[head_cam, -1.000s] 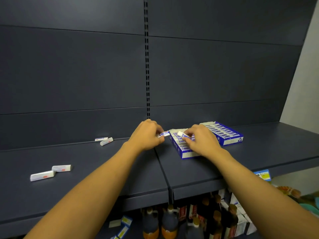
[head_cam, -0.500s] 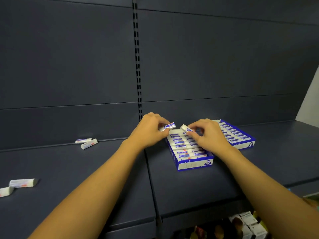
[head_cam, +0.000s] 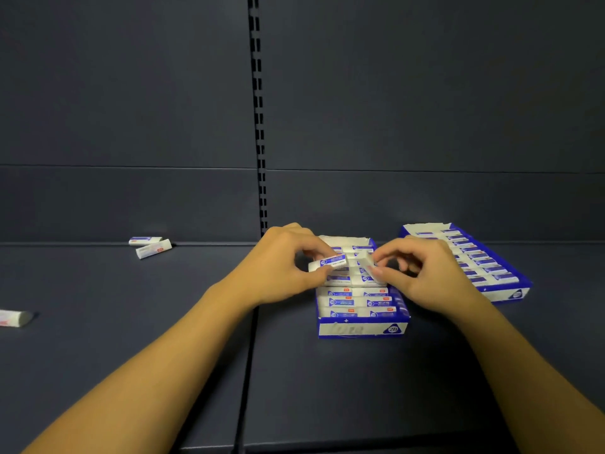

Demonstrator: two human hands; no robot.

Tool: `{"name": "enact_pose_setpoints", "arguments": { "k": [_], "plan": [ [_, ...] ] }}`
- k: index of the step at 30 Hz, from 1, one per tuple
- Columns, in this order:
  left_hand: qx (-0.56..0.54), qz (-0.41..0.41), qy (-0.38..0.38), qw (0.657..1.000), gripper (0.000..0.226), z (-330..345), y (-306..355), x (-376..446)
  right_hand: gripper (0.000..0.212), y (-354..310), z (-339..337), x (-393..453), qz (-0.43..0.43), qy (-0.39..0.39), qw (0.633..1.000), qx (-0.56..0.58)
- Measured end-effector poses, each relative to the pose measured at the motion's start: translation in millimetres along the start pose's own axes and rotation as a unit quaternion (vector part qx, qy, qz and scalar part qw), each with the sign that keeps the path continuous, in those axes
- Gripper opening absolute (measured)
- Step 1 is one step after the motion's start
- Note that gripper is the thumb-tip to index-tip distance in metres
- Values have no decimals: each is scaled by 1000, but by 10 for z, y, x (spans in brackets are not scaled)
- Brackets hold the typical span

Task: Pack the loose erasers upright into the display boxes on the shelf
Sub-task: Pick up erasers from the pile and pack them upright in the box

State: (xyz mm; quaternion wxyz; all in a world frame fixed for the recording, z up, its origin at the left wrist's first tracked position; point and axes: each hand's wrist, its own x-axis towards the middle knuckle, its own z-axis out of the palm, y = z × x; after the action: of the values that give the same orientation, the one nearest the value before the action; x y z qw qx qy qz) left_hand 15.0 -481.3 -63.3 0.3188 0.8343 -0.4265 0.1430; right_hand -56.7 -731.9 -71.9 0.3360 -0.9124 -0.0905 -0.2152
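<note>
You see a dark slate-grey metal shelf [head_cam: 131, 355]. On it, the blue-and-white cardboard display box [head_cam: 361, 329] holds white rectangular erasers [head_cam: 355, 303] with blue-printed sleeves and small red marks.

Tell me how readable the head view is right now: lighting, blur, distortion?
Head view: dim, even light, no glare on the dark shelf; soft shadows only. Wide-angle bending stretches the forearms at the bottom corners. The left hand and right hand are fairly sharp, but print on the near display box is smeared, and the loose erasers at far left look soft.
</note>
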Motion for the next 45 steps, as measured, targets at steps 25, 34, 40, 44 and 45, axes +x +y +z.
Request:
{"name": "enact_pose_setpoints", "arguments": {
  "k": [25, 34, 40, 44, 45],
  "plan": [
    [100, -10, -98, 990, 31, 166, 159, 4, 24, 52, -52, 13, -37, -126, 977, -167],
    [158, -1, -98, 983, 30, 173, 214, -8, 30, 9, -45, -1, -37, -138, 970, -196],
    [163, 17, -104, 981, 30, 181, 251, -12, 31, -41, -49, -2, -31, -151, 965, -212],
    [155, 9, -98, 983, 33, 185, 239, -26, 34, -61, -54, -2, -27, -161, 962, -218],
    [155, 6, -96, 983, 33, 185, 237, -29, 35, -63, -52, 1, -28, -163, 961, -220]
  ]
}}
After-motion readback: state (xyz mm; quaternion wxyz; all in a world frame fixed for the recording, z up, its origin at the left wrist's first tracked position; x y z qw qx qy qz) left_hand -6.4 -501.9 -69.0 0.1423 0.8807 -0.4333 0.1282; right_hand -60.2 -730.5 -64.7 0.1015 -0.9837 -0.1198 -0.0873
